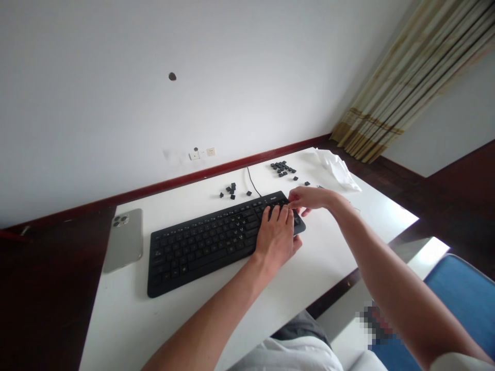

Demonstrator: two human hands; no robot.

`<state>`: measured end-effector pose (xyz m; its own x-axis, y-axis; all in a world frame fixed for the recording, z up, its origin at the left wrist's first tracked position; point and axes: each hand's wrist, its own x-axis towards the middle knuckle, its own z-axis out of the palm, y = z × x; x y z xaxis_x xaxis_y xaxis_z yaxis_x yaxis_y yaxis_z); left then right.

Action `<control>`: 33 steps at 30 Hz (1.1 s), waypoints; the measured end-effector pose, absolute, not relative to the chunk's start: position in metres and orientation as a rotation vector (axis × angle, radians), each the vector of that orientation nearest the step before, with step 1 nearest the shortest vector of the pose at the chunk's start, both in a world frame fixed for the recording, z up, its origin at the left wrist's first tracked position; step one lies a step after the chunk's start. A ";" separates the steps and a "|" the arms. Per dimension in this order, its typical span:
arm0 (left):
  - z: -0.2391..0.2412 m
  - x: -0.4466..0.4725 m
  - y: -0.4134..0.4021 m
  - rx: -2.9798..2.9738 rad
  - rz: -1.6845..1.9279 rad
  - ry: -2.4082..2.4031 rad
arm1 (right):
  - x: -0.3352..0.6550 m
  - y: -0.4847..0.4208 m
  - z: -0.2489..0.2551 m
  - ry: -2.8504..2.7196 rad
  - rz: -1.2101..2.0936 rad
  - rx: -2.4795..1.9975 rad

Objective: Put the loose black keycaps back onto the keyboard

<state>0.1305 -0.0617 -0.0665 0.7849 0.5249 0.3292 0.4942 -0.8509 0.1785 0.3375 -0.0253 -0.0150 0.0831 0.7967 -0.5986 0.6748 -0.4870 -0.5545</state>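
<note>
A black keyboard [201, 245] lies across a white table [124, 319]. My left hand [276, 234] rests flat on the keyboard's right end, fingers stretched over the keys. My right hand [307, 198] reaches over the far right corner of the keyboard with its fingertips pinched together at the keys; what they pinch is too small to make out. Loose black keycaps lie behind the keyboard in two groups, one [230, 189] near the middle and one [284, 169] farther right. The keyboard's cable [252, 181] runs toward the wall.
A grey phone [124, 239] lies face down at the table's left edge. Crumpled white plastic [334, 167] sits at the far right corner. A blue chair seat [456, 293] is to my right. Striped curtains [406, 87] hang at the right; wall sockets [201, 153] are behind the table.
</note>
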 end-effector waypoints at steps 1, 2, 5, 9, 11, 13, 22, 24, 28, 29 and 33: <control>-0.066 0.131 -0.061 2.885 0.574 0.824 | 0.338 -0.025 -0.015 -1.513 1.371 -2.209; -0.066 0.131 -0.061 2.877 0.578 0.823 | 0.338 -0.026 -0.015 -1.511 1.370 -2.209; -0.066 0.131 -0.060 2.856 0.597 0.821 | 0.340 -0.026 -0.017 -1.501 1.366 -2.203; -0.067 0.132 -0.059 2.837 0.620 0.820 | 0.341 -0.025 -0.018 -1.515 1.363 -2.212; -0.067 0.132 -0.059 2.834 0.617 0.815 | 0.341 -0.024 -0.020 -1.517 1.355 -2.235; -0.068 0.133 -0.060 2.841 0.612 0.814 | 0.342 -0.024 -0.021 -1.516 1.359 -2.235; -0.069 0.128 -0.061 2.896 0.593 0.812 | 0.349 -0.037 -0.018 -1.515 1.399 -2.064; -0.069 0.126 -0.061 2.911 0.590 0.818 | 0.351 -0.034 -0.015 -1.552 1.278 -2.066; -0.069 0.125 -0.057 2.922 0.595 0.792 | 0.351 -0.010 -0.016 -1.653 0.652 -2.030; -0.069 0.125 -0.056 2.920 0.587 0.780 | 0.349 -0.002 -0.019 -1.685 0.500 -1.987; -0.069 0.126 -0.051 2.902 0.571 0.761 | 0.336 0.021 -0.040 -1.669 0.223 -1.825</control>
<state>0.1259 -0.0508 -0.0687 0.8061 0.4892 0.3330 0.4566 -0.8721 0.1759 0.3359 0.0213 -0.0404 0.1769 0.9397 0.2926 0.8296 0.0176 -0.5581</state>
